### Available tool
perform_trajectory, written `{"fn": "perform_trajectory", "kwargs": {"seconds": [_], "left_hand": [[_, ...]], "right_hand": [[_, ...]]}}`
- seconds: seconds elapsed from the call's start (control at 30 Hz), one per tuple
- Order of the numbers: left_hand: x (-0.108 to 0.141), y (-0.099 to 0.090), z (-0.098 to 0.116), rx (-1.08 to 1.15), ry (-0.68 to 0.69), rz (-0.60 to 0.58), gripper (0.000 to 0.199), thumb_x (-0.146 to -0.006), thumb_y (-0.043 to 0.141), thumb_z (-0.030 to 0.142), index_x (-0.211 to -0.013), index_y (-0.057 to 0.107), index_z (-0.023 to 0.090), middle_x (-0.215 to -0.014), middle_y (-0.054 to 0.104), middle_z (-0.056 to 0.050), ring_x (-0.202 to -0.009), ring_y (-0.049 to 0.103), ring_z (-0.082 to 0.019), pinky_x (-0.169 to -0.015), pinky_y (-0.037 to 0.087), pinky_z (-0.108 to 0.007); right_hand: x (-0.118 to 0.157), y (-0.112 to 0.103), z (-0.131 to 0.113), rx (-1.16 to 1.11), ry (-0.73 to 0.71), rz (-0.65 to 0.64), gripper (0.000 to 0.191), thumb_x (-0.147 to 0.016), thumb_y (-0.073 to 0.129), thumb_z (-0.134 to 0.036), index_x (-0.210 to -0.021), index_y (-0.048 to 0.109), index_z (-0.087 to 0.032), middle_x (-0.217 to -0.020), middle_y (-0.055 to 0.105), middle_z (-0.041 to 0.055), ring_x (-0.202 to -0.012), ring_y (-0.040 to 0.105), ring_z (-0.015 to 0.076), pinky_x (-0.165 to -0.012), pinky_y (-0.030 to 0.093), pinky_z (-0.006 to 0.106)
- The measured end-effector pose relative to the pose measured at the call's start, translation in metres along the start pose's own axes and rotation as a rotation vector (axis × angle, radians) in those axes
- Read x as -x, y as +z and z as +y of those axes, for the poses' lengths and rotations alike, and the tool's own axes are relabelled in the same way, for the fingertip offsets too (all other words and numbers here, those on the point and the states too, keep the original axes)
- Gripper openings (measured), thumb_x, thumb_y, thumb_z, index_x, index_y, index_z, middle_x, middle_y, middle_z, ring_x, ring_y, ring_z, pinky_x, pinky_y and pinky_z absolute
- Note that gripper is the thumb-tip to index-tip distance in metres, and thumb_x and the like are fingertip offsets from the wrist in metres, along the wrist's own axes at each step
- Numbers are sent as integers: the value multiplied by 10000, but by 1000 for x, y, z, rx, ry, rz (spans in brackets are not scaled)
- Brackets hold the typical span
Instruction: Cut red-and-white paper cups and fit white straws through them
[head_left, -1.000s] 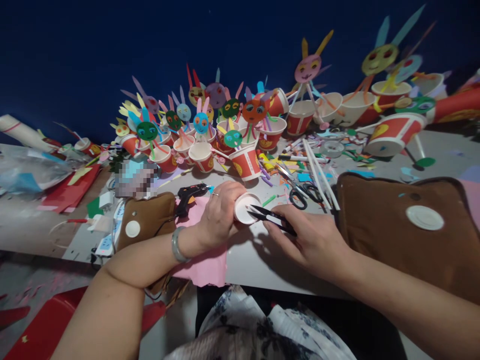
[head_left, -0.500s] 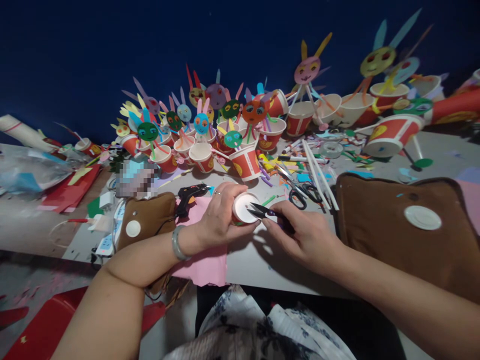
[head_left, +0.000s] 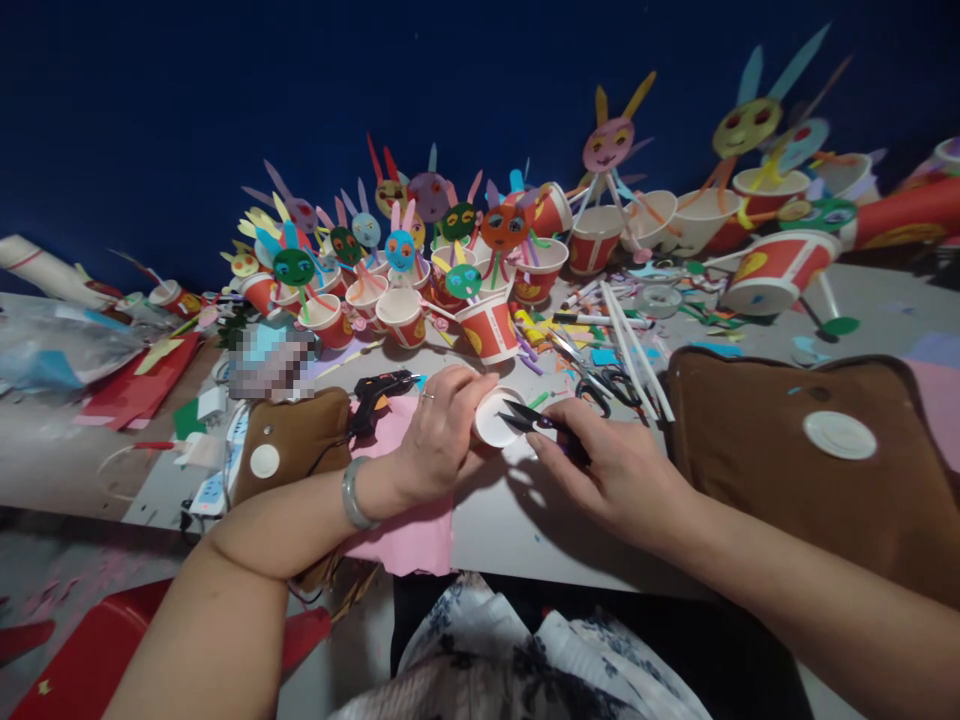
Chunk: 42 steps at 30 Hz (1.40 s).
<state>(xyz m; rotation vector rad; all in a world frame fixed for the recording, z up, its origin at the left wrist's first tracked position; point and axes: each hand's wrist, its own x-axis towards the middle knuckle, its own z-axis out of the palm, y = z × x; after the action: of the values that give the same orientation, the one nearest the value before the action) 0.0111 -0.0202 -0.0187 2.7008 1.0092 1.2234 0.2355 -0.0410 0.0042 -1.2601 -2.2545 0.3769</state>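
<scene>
Your left hand (head_left: 442, 432) has its fingers closed around the side of a small paper cup with a white round end (head_left: 493, 418), held above the grey surface (head_left: 487, 535), not far from its near edge. Your right hand (head_left: 619, 470) has its fingers wrapped around a pair of black pointed snips (head_left: 538, 419); the blades look slightly parted and their tips lie over the white end, which is probably the base. Whether they have pierced or cut it, you cannot tell from here.

The cup in your grip shows no figure on the part in view, so it looks to be at an early stage. Toward the far edge, many red-and-white paper cups (head_left: 491, 328) already bear coloured paper rabbit heads, such as the bright blue one with pink ears (head_left: 400, 252); at least one, the open red-and-white cup in the front row (head_left: 401, 318), shows no head clearly its own. A black glue gun (head_left: 373, 397) lies just beyond your left wrist, beside a soft pink sheet (head_left: 397, 530).
</scene>
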Motion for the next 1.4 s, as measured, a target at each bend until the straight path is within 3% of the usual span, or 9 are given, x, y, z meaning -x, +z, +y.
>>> {"fn": "perform_trajectory", "kwargs": {"seconds": [0.2,0.5,0.87,0.97,1.4], "left_hand": [[1,-6,4,-96,-29,-9,661,-907,580,560,-1409,415,162,-1173,522,-151,-1124,529,-298,-985,473,-461],[-1,-7,7,-171,-23,-13,656,-888,612,573,-1372,445,164,-1143,545,-146,-1083,536,-296,-954,461,-444],[-1,-7,4,-10,-115,-79,627,-867,652,577,-1314,490,168,-1162,588,-154,-1103,562,-293,-950,481,-435],[-2,-4,3,21,-108,-47,612,-858,671,576,-1284,507,168,-1138,606,-148,-1068,572,-283,-930,486,-430],[-6,-5,0,174,-126,-66,616,-813,749,536,-1278,516,205,-1147,617,-119,-1066,585,-272,-926,493,-430]], "right_hand": [[3,-1,-3,3,-23,-18,239,-991,428,-385,-899,539,-195,-544,574,-19,-437,528,152,-491,319,256],[5,0,-5,100,-16,-53,268,-1016,380,-388,-903,533,-200,-552,573,3,-468,534,179,-488,275,267],[8,4,-5,159,-115,25,291,-1047,351,-350,-921,553,-183,-551,590,7,-468,543,169,-485,285,265],[8,3,-5,178,-139,35,296,-1051,347,-346,-897,544,-187,-571,604,13,-470,540,162,-483,285,263],[9,-5,-1,195,-183,6,278,-1054,348,-348,-869,495,-202,-587,600,8,-459,493,151,-490,256,275]]}}
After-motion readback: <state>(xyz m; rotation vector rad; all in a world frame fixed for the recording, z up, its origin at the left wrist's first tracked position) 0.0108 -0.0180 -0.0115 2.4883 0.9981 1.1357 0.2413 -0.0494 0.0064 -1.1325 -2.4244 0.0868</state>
